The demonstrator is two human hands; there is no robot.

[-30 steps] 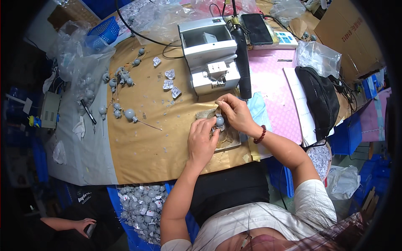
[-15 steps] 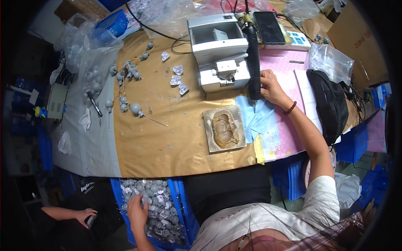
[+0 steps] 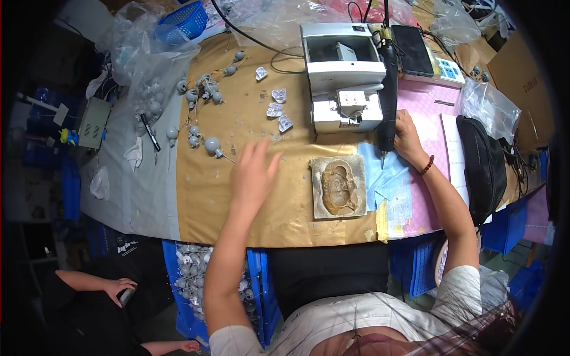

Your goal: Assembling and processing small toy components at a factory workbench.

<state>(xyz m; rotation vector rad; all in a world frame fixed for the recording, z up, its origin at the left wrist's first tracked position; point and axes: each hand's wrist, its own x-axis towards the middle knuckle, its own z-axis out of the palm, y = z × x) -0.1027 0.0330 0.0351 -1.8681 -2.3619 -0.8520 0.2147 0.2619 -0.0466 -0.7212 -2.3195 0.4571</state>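
My left hand [image 3: 254,177] is over the brown table covering [image 3: 249,228], blurred by motion. Its thumb and fingers are apart, and nothing shows in them. Just left of it lies a grey ball with a wire [image 3: 212,145]. A square mould block [image 3: 338,187] with a hollowed figure shape sits to its right. My right hand [image 3: 407,137] is closed, its fingers curled beside an upright black electric screwdriver [image 3: 388,95]. The screwdriver partly hides the fingertips, so what they hold cannot be made out. A light-blue cloth [image 3: 380,178] lies below the screwdriver's tip.
A white and grey machine [image 3: 344,80] stands behind the mould. Several clear plastic pieces [image 3: 279,95] and wired grey balls [image 3: 208,89] lie left of it. A blue crate [image 3: 255,279] of grey balls is below the table edge. Another person's hand [image 3: 120,288] holds something at lower left.
My left hand has moved up from the crate of grey balls to above the table. My right hand stays beside the screwdriver. The whole view has shifted slightly.
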